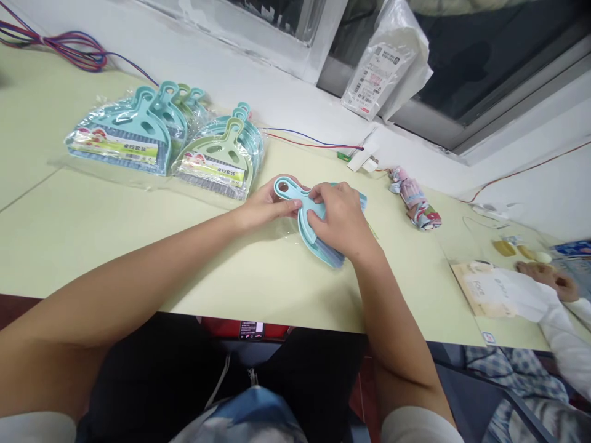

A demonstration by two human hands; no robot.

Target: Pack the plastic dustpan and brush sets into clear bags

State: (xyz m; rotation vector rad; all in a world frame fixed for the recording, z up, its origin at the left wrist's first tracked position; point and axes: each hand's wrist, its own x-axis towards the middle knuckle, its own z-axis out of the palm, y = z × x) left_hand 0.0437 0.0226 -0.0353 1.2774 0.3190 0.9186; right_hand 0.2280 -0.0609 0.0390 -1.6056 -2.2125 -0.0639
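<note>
Centred on the table (258,271), a blue dustpan-and-brush set (305,232); left hand (266,204) holds its handle end; right hand (342,215) clasps its broad end; even, light pressure should keep pieces nested, bristles (331,253) unbent.

Just right of the middle of the frame there's a light blue dustpan (308,237) with a matching brush (306,213) laid against it, the 2 nested so closely that their handles nearly run together. The handle end points to the upper left, with 1 rounded hanging hole showing. The wide end fans out toward the right and lower right, where grey-blue bristles (333,255) show beside the pan's curved rim. The set is held aslant over the surface (258,283); whether it touches down, I can't make out. The right grip (341,215) hides much of its middle.
</note>
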